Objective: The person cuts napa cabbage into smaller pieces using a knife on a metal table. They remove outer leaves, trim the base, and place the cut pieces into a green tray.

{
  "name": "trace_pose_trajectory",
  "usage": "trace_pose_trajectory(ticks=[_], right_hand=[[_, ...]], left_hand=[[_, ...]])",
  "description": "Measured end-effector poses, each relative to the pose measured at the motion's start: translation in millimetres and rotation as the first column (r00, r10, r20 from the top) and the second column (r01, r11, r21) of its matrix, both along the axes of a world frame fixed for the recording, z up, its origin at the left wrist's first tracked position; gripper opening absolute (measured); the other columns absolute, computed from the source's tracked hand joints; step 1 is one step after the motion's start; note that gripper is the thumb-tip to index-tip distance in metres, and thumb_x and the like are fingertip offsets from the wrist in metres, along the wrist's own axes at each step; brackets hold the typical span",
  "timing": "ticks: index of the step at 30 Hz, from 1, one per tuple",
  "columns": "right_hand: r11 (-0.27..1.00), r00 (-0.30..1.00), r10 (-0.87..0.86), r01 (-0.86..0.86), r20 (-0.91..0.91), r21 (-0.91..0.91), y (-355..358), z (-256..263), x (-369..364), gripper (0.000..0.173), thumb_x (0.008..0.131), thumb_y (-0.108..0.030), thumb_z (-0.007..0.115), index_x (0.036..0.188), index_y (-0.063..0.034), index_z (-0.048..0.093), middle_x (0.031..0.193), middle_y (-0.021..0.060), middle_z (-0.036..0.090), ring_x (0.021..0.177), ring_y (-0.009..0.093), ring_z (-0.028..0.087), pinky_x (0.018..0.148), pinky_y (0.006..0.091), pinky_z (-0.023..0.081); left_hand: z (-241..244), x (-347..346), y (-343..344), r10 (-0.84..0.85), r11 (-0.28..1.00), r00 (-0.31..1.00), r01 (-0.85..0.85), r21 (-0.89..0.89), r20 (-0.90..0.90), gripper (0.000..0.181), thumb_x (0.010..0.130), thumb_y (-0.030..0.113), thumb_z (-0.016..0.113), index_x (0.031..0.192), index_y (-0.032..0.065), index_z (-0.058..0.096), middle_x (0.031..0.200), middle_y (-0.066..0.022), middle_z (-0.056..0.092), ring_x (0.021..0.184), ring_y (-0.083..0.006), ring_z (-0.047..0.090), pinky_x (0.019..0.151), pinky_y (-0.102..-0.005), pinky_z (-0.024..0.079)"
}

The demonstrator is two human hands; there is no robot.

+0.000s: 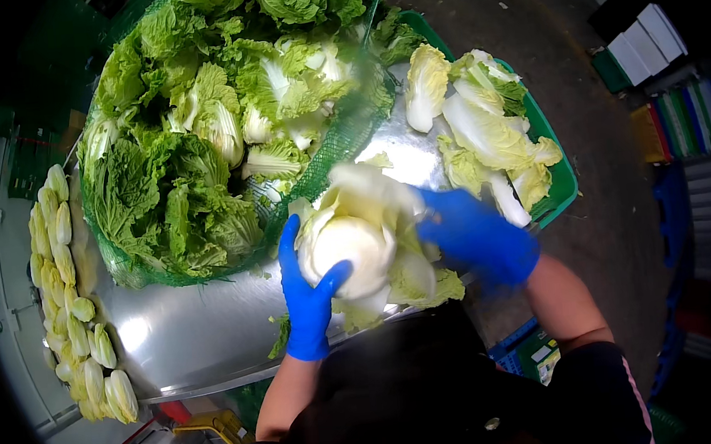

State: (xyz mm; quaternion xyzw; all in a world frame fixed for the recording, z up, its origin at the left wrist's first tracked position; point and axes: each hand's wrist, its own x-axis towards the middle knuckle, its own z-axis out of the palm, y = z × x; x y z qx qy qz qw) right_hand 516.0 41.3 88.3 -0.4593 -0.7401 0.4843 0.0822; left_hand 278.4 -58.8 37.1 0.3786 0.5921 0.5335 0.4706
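A napa cabbage head (352,257) is tilted with its pale cut base towards me. My left hand (308,288), in a blue glove, grips it from the left, thumb across the base. On the other side my right hand (478,231), also blue-gloved, is blurred by motion. A pale outer leaf (378,186), blurred too, runs from the head into its fingers. Loose leaves (423,282) lie below and right of the head. Behind it, a green mesh bag (337,151) lies open around several leafy cabbages (159,200).
A steel table (201,334) bears the bag. Trimmed pale cabbages (63,289) line its left edge. At the right, stripped leaves (486,127) lie in and over a green crate (556,187). A yellow crate (221,430) stands on the floor below; white boxes (645,46) are farther right.
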Motion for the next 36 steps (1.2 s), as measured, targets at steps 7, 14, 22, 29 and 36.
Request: trace_pose_trajectory(ticks=[7, 14, 22, 29, 36], right_hand=[[0.878, 0.847, -0.466, 0.478, -0.254, -0.018, -8.4, -38.4, -31.8, 0.036, 0.087, -0.015, 0.071, 0.119, -0.0005, 0.062, 0.098, 0.0028, 0.068, 0.075, 0.008, 0.055, 0.066, 0.0253, 0.049], [0.831, 0.851, -0.487, 0.381, -0.198, -0.406, -16.3, -72.8, -30.8, 0.063, 0.082, -0.023, 0.077, 0.137, -0.0041, 0.051, 0.118, 0.0036, 0.063, 0.083, 0.007, 0.054, 0.072, 0.0226, 0.049], [0.96, 0.88, -0.279, 0.268, -0.384, -0.083, 13.6, -47.1, -73.2, 0.057, 0.084, -0.027, 0.075, 0.134, -0.0079, 0.056, 0.092, 0.0024, 0.064, 0.074, 0.007, 0.055, 0.066, 0.0228, 0.048], [0.922, 0.834, -0.357, 0.388, -0.42, -0.012, 11.8, -44.3, -69.7, 0.031, 0.084, -0.022, 0.075, 0.108, -0.0054, 0.065, 0.089, 0.0012, 0.065, 0.077, 0.007, 0.055, 0.07, 0.0235, 0.047], [0.843, 0.844, -0.48, 0.369, -0.239, -0.391, -3.1, -28.3, -54.5, 0.05, 0.08, -0.026, 0.079, 0.122, -0.0047, 0.062, 0.091, 0.002, 0.061, 0.072, 0.008, 0.053, 0.063, 0.0232, 0.045]], left_hand=[[-6.1, -9.1, -0.9, 0.036, 0.999, 0.994, -0.034, -0.019, 0.106, 0.092, 0.071, 0.019, 0.081, 0.146, 0.0022, 0.032, 0.14, -0.0161, 0.044, 0.125, -0.0267, 0.048, 0.105, -0.0383, 0.041], [-27.2, -38.0, 9.7, 0.04, 0.999, 0.971, -0.042, 0.005, 0.235, 0.083, 0.072, 0.018, 0.077, 0.143, 0.0008, 0.037, 0.136, -0.015, 0.048, 0.123, -0.0253, 0.05, 0.105, -0.0373, 0.041], [-23.9, -18.2, 6.6, -0.025, 0.995, 0.995, 0.015, 0.1, 0.099, 0.085, 0.074, 0.021, 0.079, 0.144, 0.0011, 0.035, 0.138, -0.0147, 0.047, 0.125, -0.0252, 0.047, 0.106, -0.0382, 0.039], [-28.2, -25.6, 4.0, 0.024, 0.994, 0.973, -0.047, 0.094, 0.231, 0.086, 0.075, 0.024, 0.078, 0.145, 0.0015, 0.035, 0.138, -0.0149, 0.046, 0.126, -0.0252, 0.046, 0.108, -0.0383, 0.037], [-111.1, -51.6, -41.6, 0.215, 0.976, 0.962, -0.218, 0.0, -0.166, 0.07, 0.083, 0.012, 0.073, 0.143, 0.0015, 0.038, 0.141, -0.0159, 0.044, 0.129, -0.0275, 0.044, 0.109, -0.0386, 0.034]])
